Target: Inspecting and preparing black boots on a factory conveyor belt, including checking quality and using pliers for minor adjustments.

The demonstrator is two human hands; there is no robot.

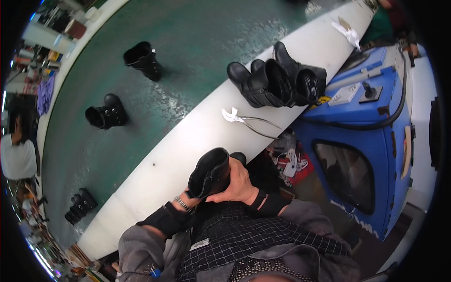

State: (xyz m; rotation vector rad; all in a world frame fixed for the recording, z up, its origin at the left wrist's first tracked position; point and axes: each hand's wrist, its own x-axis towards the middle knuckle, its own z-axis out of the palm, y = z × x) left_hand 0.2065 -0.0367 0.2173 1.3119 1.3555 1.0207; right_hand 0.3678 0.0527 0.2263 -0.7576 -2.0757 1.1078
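Close to my body, over the front edge of the white ledge (155, 188), I hold a black ankle boot (205, 173) with its opening facing up. My right hand (239, 184) is wrapped round the boot's right side, thumb toward the shaft. My left hand (191, 201), below a metal watch band, holds the boot from its left underside; most of its fingers are hidden behind the boot. Farther along the ledge lie long-handled pincers (242, 119) with white wrapping on the jaws. Neither hand touches them.
Several black boots (272, 84) stand together on the ledge, beyond the pincers. A green conveyor belt (188, 51) carries more black boots (144, 60). To my right stands a blue machine (357, 141) with a dark window. A person (19, 155) is across the belt.
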